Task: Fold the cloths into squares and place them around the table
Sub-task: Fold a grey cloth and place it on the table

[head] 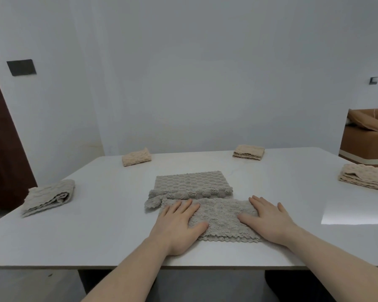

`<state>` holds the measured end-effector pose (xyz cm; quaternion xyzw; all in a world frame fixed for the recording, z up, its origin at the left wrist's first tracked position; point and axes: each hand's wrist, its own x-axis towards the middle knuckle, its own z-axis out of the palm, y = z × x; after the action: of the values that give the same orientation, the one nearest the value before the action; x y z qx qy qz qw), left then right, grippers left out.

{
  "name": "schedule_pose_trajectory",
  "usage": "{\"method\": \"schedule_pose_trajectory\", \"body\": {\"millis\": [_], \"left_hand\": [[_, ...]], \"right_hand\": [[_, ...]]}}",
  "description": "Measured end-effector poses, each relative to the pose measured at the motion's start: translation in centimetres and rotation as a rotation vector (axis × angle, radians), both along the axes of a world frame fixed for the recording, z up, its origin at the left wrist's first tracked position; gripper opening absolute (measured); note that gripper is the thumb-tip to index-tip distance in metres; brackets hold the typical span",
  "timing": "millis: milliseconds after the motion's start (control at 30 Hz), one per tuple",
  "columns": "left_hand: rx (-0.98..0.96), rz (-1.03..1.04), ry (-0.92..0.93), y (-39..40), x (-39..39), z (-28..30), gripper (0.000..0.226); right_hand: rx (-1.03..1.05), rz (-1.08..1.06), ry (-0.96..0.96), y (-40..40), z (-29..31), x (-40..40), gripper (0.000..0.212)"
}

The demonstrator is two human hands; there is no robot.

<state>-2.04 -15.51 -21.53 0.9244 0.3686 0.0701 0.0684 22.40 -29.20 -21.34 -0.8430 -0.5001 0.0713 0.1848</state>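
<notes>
Both hands, left (pixel 179 223) and right (pixel 268 221), lay flat with fingers straight on the grey cloth (pixel 220 216) near the tabletop's (pixel 96 232) front edge, probably pressing the fold crisp.

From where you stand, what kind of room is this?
Probably a plain room at home, perhaps a dining room: a large white table, bare white walls, a dark door at left and a brown sofa at right.
</notes>
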Motion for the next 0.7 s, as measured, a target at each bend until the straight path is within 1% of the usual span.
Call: {"method": "schedule_pose_trajectory", "body": {"millis": [167, 333, 467, 533, 567, 633, 700], "left_hand": [[-0.012, 0.013, 0.01, -0.2, 0.1, 0.2, 0.081], [-0.036, 0.021, 0.042, -0.5, 0.1, 0.5, 0.08], [-0.062, 0.032, 0.026, -1.0, 0.0, 0.8, 0.081], [-0.057, 0.037, -0.053, -1.6, -0.3, 0.7, 0.083], [-0.027, 0.053, -0.131, -1.9, -0.6, 0.6, 0.081], [0.085, 0.151, -0.314, -2.3, -1.1, 0.4, 0.073], [0.152, 0.275, -0.404, -2.2, -1.4, 0.4, 0.063]], "right_hand": [[-0.005, -0.026, 0.025, 0.1, 0.6, -0.1, 0.091], [-0.005, -0.027, 0.022, 0.1, 0.8, -0.4, 0.087], [0.023, -0.015, 0.106, 0.0, 1.1, -0.1, 0.081], [0.035, -0.005, 0.15, -0.1, 1.3, 0.1, 0.081], [0.039, -0.003, 0.164, -0.1, 1.2, 0.2, 0.081], [0.046, -0.015, 0.173, -0.2, 1.1, 0.2, 0.079], [0.084, -0.037, 0.201, -0.4, 1.3, -0.2, 0.069]]}}
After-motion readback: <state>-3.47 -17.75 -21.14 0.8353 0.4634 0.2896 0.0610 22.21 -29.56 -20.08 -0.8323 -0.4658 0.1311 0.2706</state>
